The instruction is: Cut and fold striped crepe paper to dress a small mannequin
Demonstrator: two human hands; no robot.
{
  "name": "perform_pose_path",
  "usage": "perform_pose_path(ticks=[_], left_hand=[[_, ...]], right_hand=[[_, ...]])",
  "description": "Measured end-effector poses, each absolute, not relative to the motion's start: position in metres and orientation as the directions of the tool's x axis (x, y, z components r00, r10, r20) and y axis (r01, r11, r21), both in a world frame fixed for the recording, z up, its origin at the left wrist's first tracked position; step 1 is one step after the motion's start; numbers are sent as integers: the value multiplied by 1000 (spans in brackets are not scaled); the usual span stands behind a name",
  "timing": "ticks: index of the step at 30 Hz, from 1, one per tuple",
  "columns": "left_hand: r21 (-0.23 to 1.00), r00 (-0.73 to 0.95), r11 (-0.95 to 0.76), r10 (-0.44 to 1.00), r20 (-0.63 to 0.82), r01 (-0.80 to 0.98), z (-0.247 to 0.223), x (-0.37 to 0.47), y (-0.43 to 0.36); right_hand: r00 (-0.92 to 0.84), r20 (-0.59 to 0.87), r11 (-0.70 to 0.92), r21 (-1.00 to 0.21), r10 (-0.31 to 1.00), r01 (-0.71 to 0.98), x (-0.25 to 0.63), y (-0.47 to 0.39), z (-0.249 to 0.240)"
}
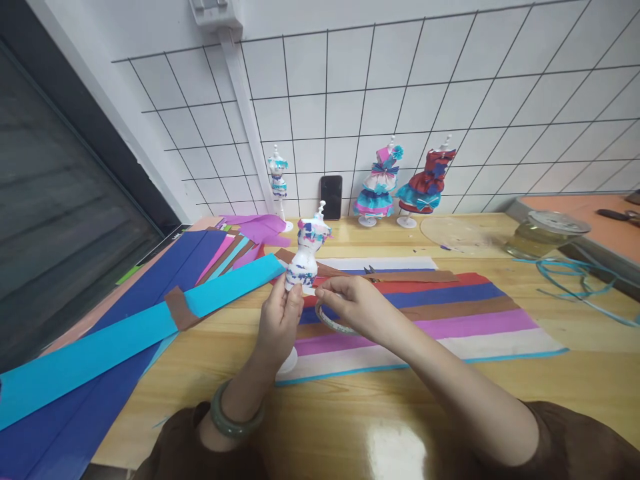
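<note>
My left hand (281, 317) is closed around the lower part of a small white dress form (304, 257). The form stands upright, with patches of pink, blue and purple stuck to its bust and hips. A white round base (289, 362) shows below that hand. Close beside it, my right hand (353, 300) pinches a short white strip (309, 291) at the form's lower edge. Under its fingers hangs a thin pale ring (334, 323) that looks like a roll of tape, partly hidden by the hand.
Striped crepe paper (450, 327) lies under my hands, with scissors (370, 272) on it. Blue paper strips (120, 333) spread leftward. Along the wall stand a phone (331, 197) and dressed forms (375, 193). A ribbon spool (547, 233) sits at right.
</note>
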State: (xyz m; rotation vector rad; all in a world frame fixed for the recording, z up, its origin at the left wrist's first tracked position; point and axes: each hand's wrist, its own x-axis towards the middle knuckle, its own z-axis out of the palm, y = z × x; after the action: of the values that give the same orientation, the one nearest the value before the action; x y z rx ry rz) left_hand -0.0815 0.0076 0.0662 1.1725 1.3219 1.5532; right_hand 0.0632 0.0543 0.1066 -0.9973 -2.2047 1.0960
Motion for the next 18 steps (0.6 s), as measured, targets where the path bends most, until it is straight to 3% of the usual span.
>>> perform_pose_path(ticks=[7,18], left_hand=[[990,-234,-140,962,138,10,67,-80,8],[974,-177,-104,982,69,-201,74,-75,6]], right_hand=[[-601,166,490,-760,782,428,62,54,103],[-618,108,365,-879,779,307,60,58,103]])
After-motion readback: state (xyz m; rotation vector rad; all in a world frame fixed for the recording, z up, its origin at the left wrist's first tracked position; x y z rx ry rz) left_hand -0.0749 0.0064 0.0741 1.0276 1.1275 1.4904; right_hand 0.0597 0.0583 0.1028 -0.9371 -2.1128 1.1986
